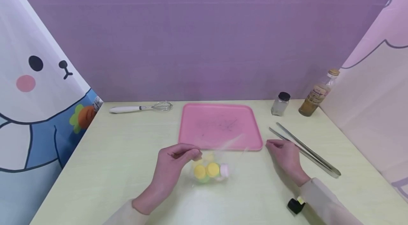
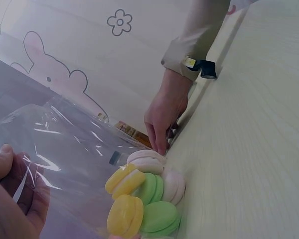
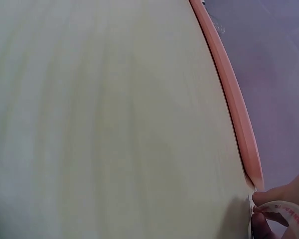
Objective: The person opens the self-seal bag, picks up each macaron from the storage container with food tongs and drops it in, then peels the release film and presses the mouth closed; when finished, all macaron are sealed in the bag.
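My left hand (image 1: 178,159) pinches the top edge of a clear plastic bag (image 2: 72,149). Inside are several macarons (image 2: 154,214) in yellow, green and pale pink, low in the bag and close over the table. My right hand (image 1: 285,156) is low over the table by the near right corner of the pink tray (image 1: 220,126), with thumb and fingers together. In the right wrist view a pale, curved strip with red print (image 3: 291,211) shows between its thumb and finger. Long metal tongs (image 1: 313,152) lie partly behind this hand.
A whisk (image 1: 127,109) lies at the back left of the table. At the back right stand a small black-lidded jar (image 1: 280,104) and a corked bottle (image 1: 313,97) with brown contents. A purple backdrop (image 1: 204,41) closes off the far edge.
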Demonstrator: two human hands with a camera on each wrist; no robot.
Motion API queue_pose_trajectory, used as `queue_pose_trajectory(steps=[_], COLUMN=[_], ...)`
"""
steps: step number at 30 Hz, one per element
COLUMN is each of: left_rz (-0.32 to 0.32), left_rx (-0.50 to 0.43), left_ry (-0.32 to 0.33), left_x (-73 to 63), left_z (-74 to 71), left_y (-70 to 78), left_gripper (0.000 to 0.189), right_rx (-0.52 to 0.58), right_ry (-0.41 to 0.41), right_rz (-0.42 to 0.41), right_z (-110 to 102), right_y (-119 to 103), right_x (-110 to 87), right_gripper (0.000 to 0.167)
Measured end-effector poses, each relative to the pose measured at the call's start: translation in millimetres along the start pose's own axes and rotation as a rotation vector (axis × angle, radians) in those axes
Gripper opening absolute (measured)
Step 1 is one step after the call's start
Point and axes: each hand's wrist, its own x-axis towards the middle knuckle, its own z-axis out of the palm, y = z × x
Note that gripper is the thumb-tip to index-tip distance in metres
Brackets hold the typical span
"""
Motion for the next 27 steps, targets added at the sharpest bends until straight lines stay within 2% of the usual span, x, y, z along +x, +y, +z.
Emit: queue_pose_trajectory(steps=[15, 27], left_rz=[0.003, 0.011], left_rx=[-0.009, -0.019], left_ry=[0.002, -0.007], left_x=[-1.3, -1.4], left_z=[0.2, 0.3], left_y=[0.9, 1.3], left_gripper=[0.009, 0.01], right_rx=[-0.067, -0.044], right_ry=[-0.04, -0.028], right_rz=[-0.017, -0.067], right_z=[1.2, -2.8], right_y=[-4.4, -7.6], right_x=[0.8, -5.7], right_gripper=[0.034, 0.04])
